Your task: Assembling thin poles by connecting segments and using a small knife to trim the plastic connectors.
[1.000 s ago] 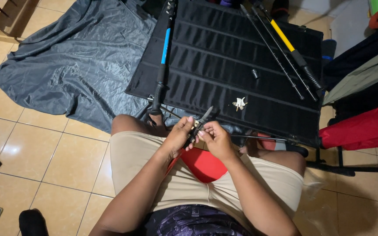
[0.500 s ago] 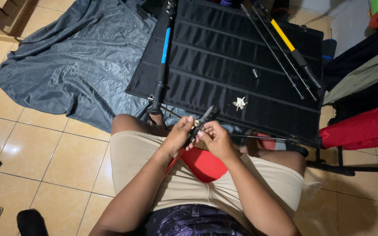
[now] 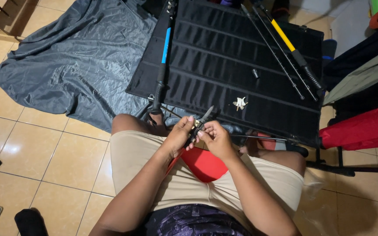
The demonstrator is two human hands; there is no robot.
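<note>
While gripped in left hand and right hand, slim dark metal folding tool, above red cloth.

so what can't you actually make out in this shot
- Head view: small dark tool between left hand and right hand; fingers hide most of it.
- White bit on black panel: too small to identify.
- Red object: partly hidden by forearms.

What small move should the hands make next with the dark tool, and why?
Probably keep the left hand gripping the small dark tool steady while the right hand works its fingertips at the middle. Both hands pinch it above the lap, its pointed tip toward the black slatted panel; what the fingers work on is hidden.
</note>
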